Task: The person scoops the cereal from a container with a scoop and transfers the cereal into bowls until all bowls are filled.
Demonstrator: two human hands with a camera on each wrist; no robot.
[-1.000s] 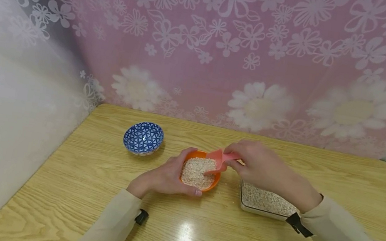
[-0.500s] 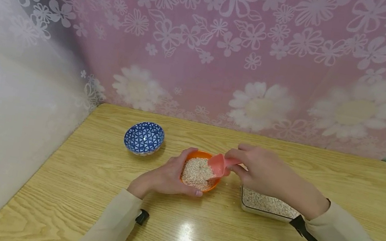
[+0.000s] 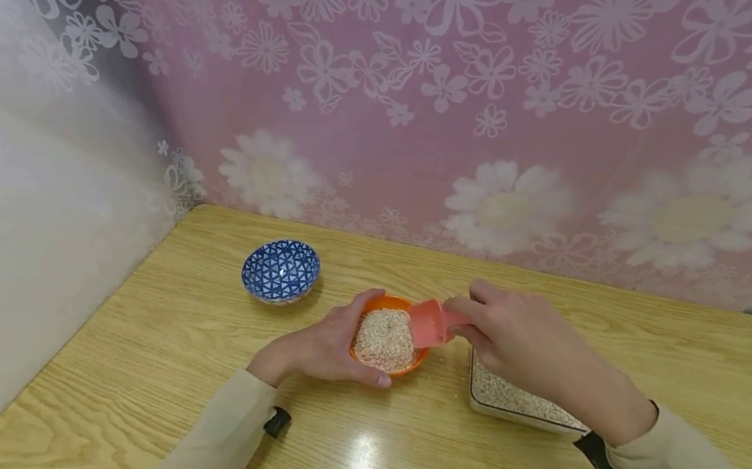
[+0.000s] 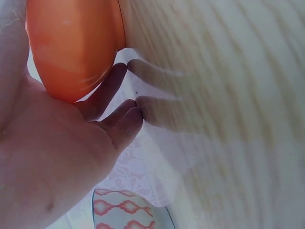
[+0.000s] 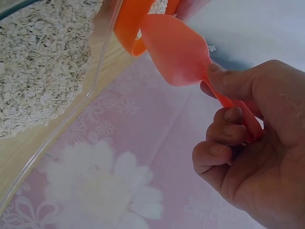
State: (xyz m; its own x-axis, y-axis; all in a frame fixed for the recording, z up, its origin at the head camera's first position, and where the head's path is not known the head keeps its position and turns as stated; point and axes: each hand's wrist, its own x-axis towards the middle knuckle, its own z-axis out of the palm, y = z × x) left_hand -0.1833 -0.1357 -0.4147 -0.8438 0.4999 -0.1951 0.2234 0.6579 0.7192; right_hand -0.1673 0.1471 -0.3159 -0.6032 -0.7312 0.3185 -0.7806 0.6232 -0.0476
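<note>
My left hand (image 3: 321,345) holds an orange bowl (image 3: 413,365) on the table, thumb on the near side and fingers round the far side. A mound of oat flakes (image 3: 385,338) fills the bowl. In the left wrist view the bowl's smooth orange wall (image 4: 76,52) sits against the hand, and the fingertips reach the tabletop. My right hand (image 3: 522,336) grips the handle of a pink scoop (image 3: 430,325), whose tipped blade overlaps the bowl's right rim. The right wrist view shows the underside of the scoop (image 5: 176,50), with thumb and curled fingers round its handle.
A clear-sided rectangular container (image 3: 517,414) of oat flakes stands right of the bowl, partly under my right forearm. At the back left is a blue-and-white patterned bowl (image 3: 280,272) with nothing inside. A flowered pink curtain (image 3: 396,106) hangs behind the wooden table (image 3: 175,383).
The scoop has drawn back to the right, out of the oat flakes to the bowl's rim, and its blade has tipped over. My left hand and the orange bowl have stayed put.
</note>
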